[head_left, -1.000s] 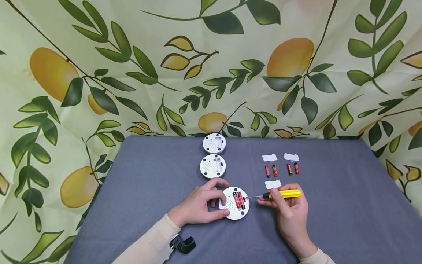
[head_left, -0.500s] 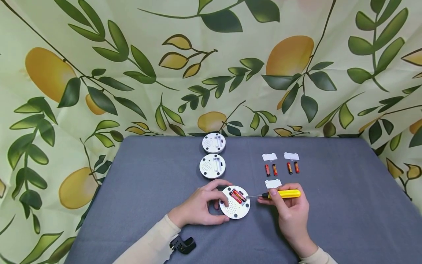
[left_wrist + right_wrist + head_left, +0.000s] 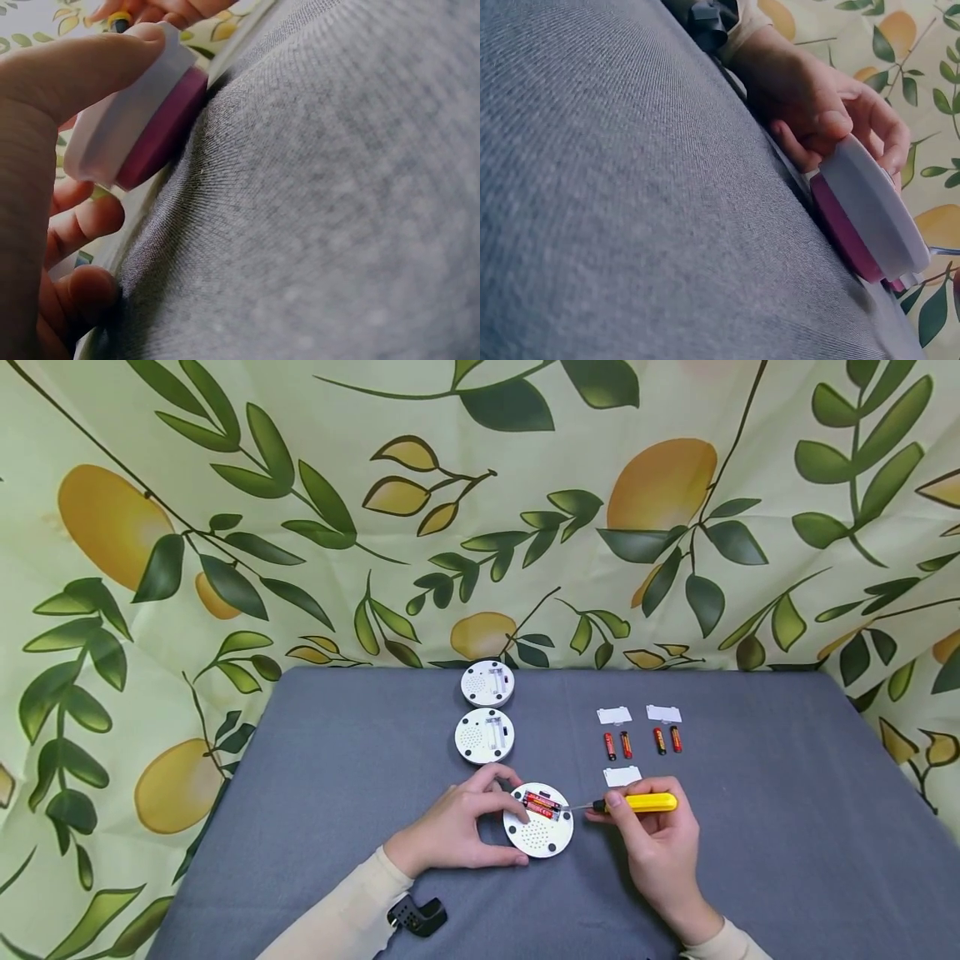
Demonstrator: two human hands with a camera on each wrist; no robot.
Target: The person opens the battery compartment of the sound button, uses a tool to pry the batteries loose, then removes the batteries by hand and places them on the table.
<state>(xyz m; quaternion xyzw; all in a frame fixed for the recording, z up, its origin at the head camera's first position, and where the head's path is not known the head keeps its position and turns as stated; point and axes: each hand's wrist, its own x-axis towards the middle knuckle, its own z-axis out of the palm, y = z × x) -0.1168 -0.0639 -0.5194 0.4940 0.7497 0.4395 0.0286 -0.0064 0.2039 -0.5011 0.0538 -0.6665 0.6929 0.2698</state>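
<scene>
A round white device point(image 3: 542, 845) lies with its underside up, two red batteries point(image 3: 542, 802) in its uncovered compartment. My left hand point(image 3: 457, 827) grips it from the left, thumb at the near edge and fingers over the far side. From the side, in the left wrist view, the device point(image 3: 124, 120) shows a white body above a purple part. My right hand point(image 3: 663, 856) holds a screwdriver point(image 3: 649, 802) by its yellow handle. The thin metal shaft points left, its tip at the end of the battery compartment; whether it touches cannot be told.
Two similar white devices point(image 3: 484, 737) stand farther back with uncovered compartments and no batteries in them. To the right lie three white battery covers point(image 3: 622, 776) and several red batteries point(image 3: 626, 745). Grey cloth point(image 3: 337, 752) covers the table, with a patterned curtain point(image 3: 480, 527) behind.
In my left hand the device has turned counterclockwise, so its batteries now lie nearly crosswise instead of lengthwise. The screwdriver has shifted slightly left, its tip staying by the compartment.
</scene>
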